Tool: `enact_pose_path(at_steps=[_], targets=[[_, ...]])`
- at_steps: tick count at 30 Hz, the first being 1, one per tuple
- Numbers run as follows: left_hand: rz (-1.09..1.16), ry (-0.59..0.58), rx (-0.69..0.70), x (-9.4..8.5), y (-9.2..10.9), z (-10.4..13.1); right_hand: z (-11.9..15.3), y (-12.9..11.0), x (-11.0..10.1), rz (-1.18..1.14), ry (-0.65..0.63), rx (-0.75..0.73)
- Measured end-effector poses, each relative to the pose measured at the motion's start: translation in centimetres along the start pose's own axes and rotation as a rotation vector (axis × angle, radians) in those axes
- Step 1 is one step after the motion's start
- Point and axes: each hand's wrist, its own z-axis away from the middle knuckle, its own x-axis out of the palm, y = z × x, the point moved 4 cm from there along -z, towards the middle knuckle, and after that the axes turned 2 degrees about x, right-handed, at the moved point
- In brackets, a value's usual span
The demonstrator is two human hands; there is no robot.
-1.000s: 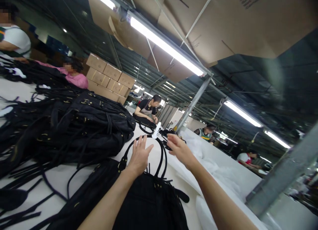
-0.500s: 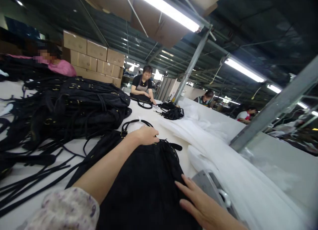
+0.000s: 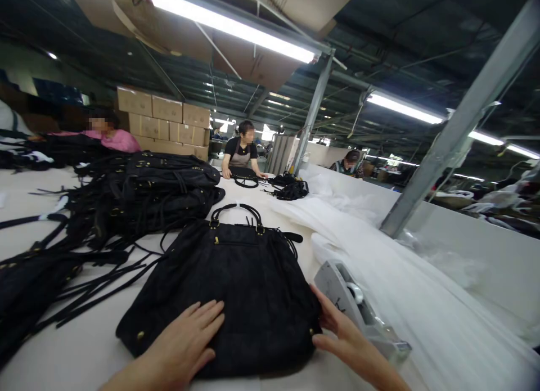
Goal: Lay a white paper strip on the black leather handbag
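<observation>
A black handbag lies flat on the white table, its two looped handles pointing away from me and a short gold zipper pull near its top. My left hand rests palm down on the lower left of the bag, fingers spread. At the bag's lower right edge, my right hand touches the side with its fingers apart, the thumb near a gold stud. Neither hand is closed on anything.
Black bags are piled at the left, with long straps trailing. A tape dispenser stands right of the bag, beside white sheeting. Across the table a person handles another black bag. A metal post rises at the right.
My left hand has come back from the handles to the bag's lower left. My right hand stays at the right edge. The view has shifted, showing the whole bag.
</observation>
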Motion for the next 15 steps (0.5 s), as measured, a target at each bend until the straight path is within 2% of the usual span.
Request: enact_pose_path(at_steps=[4, 11, 15], targets=[[-0.123, 0.174, 0.054, 1.7, -0.2, 1.3, -0.2, 1.7, 0.0, 0.044, 0.146, -0.037], [-0.315, 0.254, 0.156, 1.6, -0.6, 1.2, -1.3, 3.8, -0.9, 0.090, 0.276, -0.083], [-0.287, 0.278, 0.088, 1.9, -0.7, 1.7, -0.3, 5.5, -1.8, 0.282, 0.349, -0.145]])
